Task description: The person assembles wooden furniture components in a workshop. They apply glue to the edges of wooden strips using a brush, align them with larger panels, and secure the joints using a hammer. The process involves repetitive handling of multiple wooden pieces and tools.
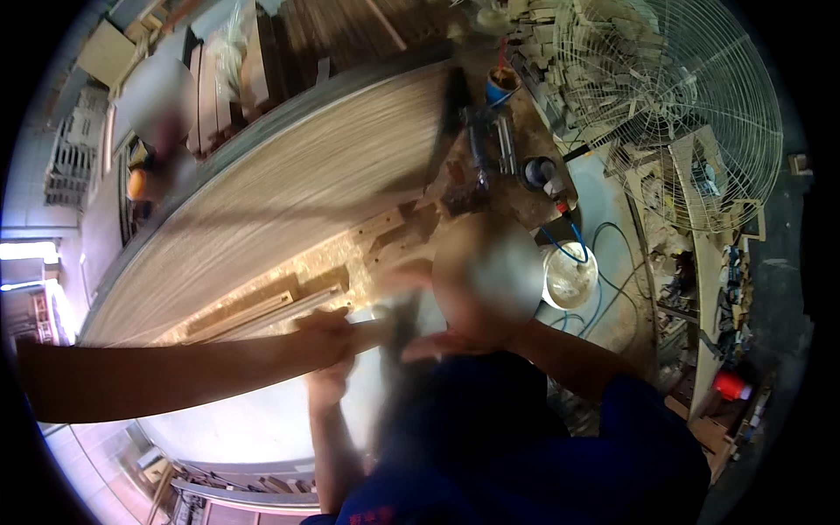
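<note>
My left forearm rises from the lower edge. My left hand point(328, 382) looks closed, pressed against another hand point(322, 332) at the end of a bare forearm point(175, 376) entering from the left edge, apparently another person's. What my left fingers hold is hidden. A pale, smeared piece point(372, 334) sticks out to the right of these hands. My right hand point(437, 344) reaches in from the right, fingers pointing left, largely covered by a round blur; whether it grips anything is unclear. Beyond the hands lies a wood-grained panel point(306, 166), with wooden strips point(245, 311) along its near side.
At right stand a white bucket point(569, 276), a large wire-guarded fan point(669, 105) and a blue pot point(500, 86). A hand-held air tool point(547, 175) with a blue hose lies on the bench. Scrap wood is piled behind. Another person point(162, 166), blurred, stands at far left.
</note>
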Available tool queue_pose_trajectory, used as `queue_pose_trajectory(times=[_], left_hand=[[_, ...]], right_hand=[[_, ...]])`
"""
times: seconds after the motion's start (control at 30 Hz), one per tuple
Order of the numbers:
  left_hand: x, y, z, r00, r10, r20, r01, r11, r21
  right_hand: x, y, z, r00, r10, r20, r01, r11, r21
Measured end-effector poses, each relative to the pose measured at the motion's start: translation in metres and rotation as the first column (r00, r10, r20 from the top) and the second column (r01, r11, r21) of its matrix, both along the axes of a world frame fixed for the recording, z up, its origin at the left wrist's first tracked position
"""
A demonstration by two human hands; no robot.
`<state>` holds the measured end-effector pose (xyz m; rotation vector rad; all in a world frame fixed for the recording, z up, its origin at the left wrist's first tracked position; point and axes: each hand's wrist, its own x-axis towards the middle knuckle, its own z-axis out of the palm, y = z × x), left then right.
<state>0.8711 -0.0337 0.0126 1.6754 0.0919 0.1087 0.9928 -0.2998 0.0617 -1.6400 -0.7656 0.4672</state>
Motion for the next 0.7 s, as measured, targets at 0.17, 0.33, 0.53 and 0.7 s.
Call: queue_pose_trajectory(times=[0.17, 0.33, 0.53, 0.7], left_hand=[[0.113, -0.103, 0.009, 0.832, -0.473, -0.291, 0.544, 0.799, 0.257], [0.174, -0.078, 0.119, 0.86, -0.33, 0.39, 0.08, 0.841, 0.536], [0.228, -0.047, 0.231, 0.812, -0.304, 0.498, -0.38, 0.373, 0.847], [0.265, -0.042, 0.225, 0.968, -0.212, 0.132, -0.095, 0.178, 0.979]], right_hand=[[0.065, -0.063, 0.066, 0.958, -0.007, -0.286, 0.025, 0.998, 0.058], [0.168, -0.078, 0.043, 0.941, -0.311, -0.133, 0.333, 0.781, 0.529], [0.25, -0.041, -0.037, 0.949, -0.298, -0.106, 0.314, 0.849, 0.424], [0.257, 0.017, -0.093, 0.97, -0.178, -0.167, 0.22, 0.933, 0.284]])
